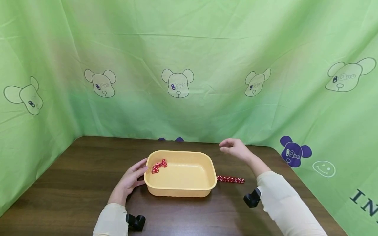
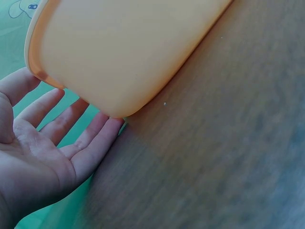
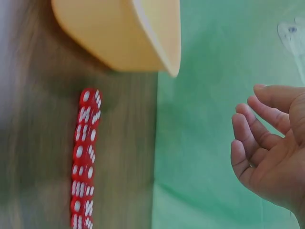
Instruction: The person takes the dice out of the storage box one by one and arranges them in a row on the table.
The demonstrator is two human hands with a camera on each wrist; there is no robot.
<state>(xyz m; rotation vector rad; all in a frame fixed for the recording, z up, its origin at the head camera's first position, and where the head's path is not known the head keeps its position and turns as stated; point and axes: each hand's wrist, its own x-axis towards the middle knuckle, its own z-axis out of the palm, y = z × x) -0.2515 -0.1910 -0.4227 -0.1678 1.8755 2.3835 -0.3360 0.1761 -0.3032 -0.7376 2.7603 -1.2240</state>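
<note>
A yellow plastic tub sits on the brown table. Several red dice lie in its far left corner. A straight row of red dice lies on the table just right of the tub; the right wrist view shows the dice row below the tub's corner. My left hand rests with straight fingers against the tub's left wall, and its fingers touch the tub. My right hand hovers above the table behind the dice row, its fingers loosely curled and holding nothing.
A green cloth with bear prints walls in the table at the back and both sides. Bare wood lies in front of the tub and along the left side. Black wrist cameras sit on both forearms.
</note>
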